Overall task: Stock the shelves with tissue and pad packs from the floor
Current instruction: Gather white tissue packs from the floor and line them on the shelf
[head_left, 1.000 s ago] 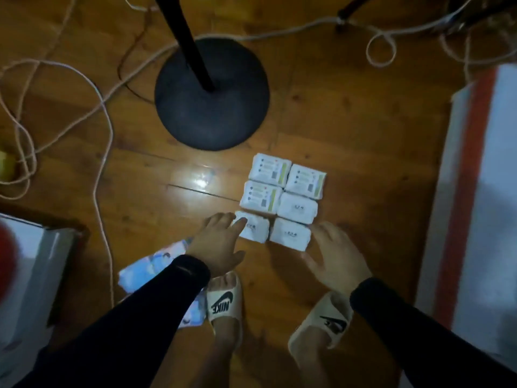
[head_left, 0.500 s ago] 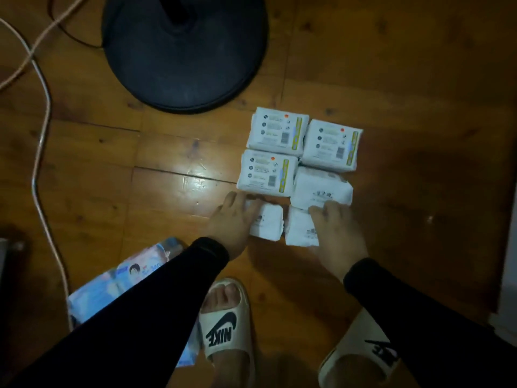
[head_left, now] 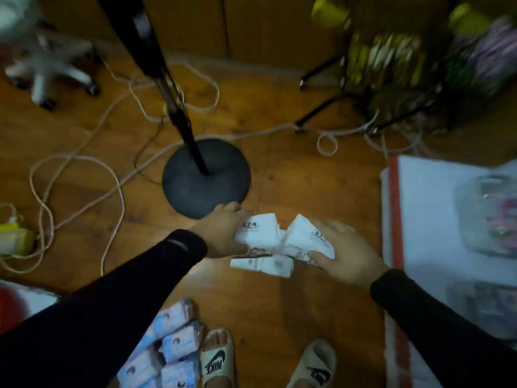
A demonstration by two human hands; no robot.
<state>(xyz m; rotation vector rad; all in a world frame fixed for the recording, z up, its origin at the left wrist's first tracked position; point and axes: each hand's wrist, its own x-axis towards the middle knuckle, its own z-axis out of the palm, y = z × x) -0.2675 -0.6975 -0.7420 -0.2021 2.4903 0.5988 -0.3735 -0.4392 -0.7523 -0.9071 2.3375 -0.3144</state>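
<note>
My left hand (head_left: 221,233) grips a white tissue pack (head_left: 261,232) and my right hand (head_left: 345,254) grips another white pack (head_left: 303,240). Both packs are lifted off the wooden floor, tilted and nearly touching. Below them more white packs (head_left: 263,265) show under my hands; whether they lie on the floor or hang in my grip I cannot tell. Several blue and pink pad packs (head_left: 170,351) lie on the floor by my left foot.
A black stand with a round base (head_left: 205,179) rises just beyond my hands. Pale cables (head_left: 84,175) loop over the floor. A white sack with an orange stripe (head_left: 419,219) lies at the right, carrying clear bags. A tripod and blurred rack (head_left: 391,79) stand behind.
My hands closed on the nearest white packs and lifted them off the floor. The view rose and pulled back, bringing the rack, tripod and sack into sight.
</note>
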